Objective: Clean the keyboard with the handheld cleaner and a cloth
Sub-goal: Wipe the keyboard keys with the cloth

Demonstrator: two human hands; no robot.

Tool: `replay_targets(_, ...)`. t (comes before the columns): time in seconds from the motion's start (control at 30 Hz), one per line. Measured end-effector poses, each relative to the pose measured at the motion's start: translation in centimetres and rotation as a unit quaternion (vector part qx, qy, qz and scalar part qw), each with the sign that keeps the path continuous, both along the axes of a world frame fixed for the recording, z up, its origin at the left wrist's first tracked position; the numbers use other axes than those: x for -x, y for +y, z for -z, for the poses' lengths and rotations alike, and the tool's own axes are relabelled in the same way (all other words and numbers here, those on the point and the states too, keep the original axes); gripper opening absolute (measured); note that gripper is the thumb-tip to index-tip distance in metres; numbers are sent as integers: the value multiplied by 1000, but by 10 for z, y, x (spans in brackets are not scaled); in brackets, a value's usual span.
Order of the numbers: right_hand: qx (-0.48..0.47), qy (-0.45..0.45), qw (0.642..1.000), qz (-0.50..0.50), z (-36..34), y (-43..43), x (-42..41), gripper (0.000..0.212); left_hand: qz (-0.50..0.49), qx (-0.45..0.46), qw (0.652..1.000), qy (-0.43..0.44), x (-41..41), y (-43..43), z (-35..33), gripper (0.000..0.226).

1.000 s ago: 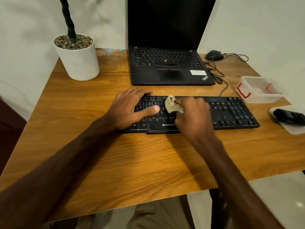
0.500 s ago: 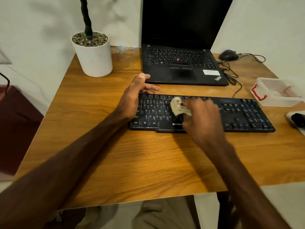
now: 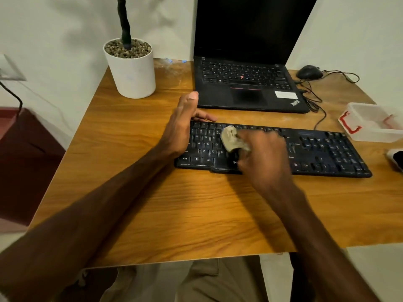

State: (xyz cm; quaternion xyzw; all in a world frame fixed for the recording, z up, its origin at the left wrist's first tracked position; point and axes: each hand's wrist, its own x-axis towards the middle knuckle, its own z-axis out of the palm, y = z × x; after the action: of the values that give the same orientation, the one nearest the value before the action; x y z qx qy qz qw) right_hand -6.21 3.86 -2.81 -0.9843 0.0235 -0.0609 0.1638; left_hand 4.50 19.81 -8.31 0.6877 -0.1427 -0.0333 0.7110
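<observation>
The right hand [image 3: 263, 153] is bunched around a small pale cloth [image 3: 231, 139], fingers curled and pinching it so a crumpled wad pokes out on the left side; the hand is blurred, so the exact finger lie cannot be told. The wad presses on the letter keys in the left half of the black keyboard [image 3: 327, 149], which lies across the wooden table [image 3: 196, 210], near of the open laptop [image 3: 246, 83]. The left hand [image 3: 181, 129] stands on edge at the keyboard's far left corner, thumb up, fingers fairly straight along the far rim, bracing it.

The cloth looks soft and light and will fold wherever it is squeezed, so a tight wad suits it. The keyboard looks light, stiff and likely to slide, so it is best held by its frame corner, off the keys.

A second ago the left hand lay flat over the keys with the thumb stretched right; now it is turned up at the corner, as half a second ago. The cloth stays on much the same keys.
</observation>
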Motion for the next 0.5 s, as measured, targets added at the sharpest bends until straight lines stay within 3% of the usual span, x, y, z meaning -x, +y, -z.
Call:
replay_targets(0.2, -26, -36, 992, -115, 15, 44, -10, 37, -22, -1, 1000, -20, -4, -3, 5, 53)
replay_targets(0.3, -72, -46, 992, -95, 4, 26, -16, 43, -39, 41, 998, -5, -5, -3, 5, 50)
replay_targets(0.4, -27, -31, 999, -34, -6, 5, -15, 53, -61, 71, 995, 18, -10, -1, 4, 62)
replay_targets(0.5, 5, 28, 999, -40, -5, 18, -6, 53, -70, 89, 994, 10, -10, 0, 2, 67)
